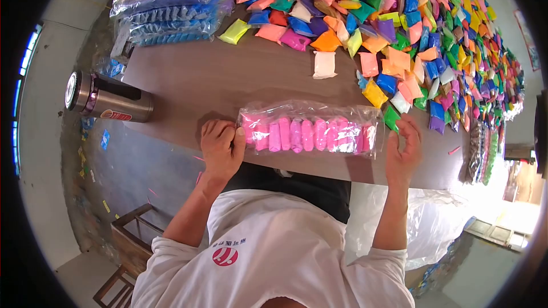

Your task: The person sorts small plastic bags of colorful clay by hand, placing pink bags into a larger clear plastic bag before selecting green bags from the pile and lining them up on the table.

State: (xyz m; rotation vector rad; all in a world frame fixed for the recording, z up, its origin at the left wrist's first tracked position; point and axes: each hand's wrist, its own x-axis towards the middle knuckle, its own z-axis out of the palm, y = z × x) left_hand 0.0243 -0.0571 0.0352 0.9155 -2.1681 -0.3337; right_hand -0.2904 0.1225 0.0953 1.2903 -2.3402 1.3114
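A clear plastic bag (308, 135) lies lengthwise near the front edge of the table, holding a row of several small pink packets. At its left end is my left hand (221, 147), fingers curled and thumb pressed along the bag's edge. My right hand (405, 149) is just beyond the bag's right end, fingers bent with a gap between them and the thumb; nothing shows in it. Close above its fingertips lies a green packet (391, 118). A yellow packet (374, 94) and a white packet (400, 102) lie just past that.
A big heap of coloured packets (394, 28) covers the table's back and right. Filled bags (171, 14) are stacked at the back left. A steel flask (114, 98) lies on the left side of the brown table (188, 74). A wooden stool (134, 231) stands lower left.
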